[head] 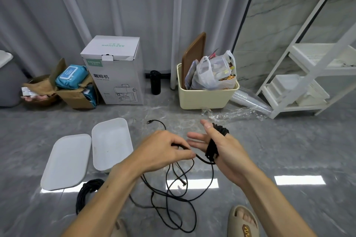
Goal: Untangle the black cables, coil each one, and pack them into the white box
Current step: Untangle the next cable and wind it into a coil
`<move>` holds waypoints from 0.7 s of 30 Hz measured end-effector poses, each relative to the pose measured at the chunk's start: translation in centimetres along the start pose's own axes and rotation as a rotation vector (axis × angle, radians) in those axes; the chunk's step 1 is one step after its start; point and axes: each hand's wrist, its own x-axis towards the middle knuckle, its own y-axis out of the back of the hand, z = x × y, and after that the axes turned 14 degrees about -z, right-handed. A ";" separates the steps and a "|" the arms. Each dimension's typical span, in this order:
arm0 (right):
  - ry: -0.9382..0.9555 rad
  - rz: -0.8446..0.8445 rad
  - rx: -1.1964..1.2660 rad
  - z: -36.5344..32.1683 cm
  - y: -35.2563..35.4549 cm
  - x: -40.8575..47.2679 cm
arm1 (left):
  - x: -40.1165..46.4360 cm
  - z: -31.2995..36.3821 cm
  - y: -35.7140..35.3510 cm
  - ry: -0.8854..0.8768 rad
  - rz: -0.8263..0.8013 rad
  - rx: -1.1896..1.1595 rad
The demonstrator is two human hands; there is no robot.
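Observation:
My right hand (217,146) is held flat with straight fingers, and a black cable coil (215,141) is wound around its palm. My left hand (165,150) pinches the loose strand of that cable (202,158) just left of the coil. More tangled black cable (173,198) trails down over the grey floor below my hands. A finished coiled cable (84,194) lies on the floor at the lower left, partly hidden by my left forearm. The open white box (110,140) sits on the floor to the left, with its white lid (67,161) beside it.
At the back stand a white coffee-machine carton (115,71), a cardboard box with wipes (75,86), a black bottle (155,82) and a cream bin (206,94) stuffed with bags. A white shelf rack (312,67) stands at the right. My sandalled foot (243,221) is near the bottom.

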 end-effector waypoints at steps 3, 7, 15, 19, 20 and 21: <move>-0.135 -0.107 0.005 0.2 -0.4 -0.2 | -0.1 -0.2 0.3 -0.097 0.044 0.010; -0.206 -0.284 -0.034 0.3 -1.1 -0.8 | 0.0 -0.4 0.3 -0.194 0.051 -0.022; -0.333 -0.460 0.066 -0.1 -1.8 -1.5 | -0.5 0.4 0.9 -0.228 -0.063 -0.420; -0.327 -0.616 0.181 -0.2 -2.0 -1.8 | -0.5 0.6 1.0 -0.259 -0.044 -0.592; -0.332 -0.647 0.187 -0.3 -1.9 -1.8 | -0.4 0.6 1.0 -0.264 -0.030 -0.599; -0.343 -0.669 0.197 -0.6 -1.9 -1.9 | -0.3 0.4 1.0 -0.268 -0.019 -0.617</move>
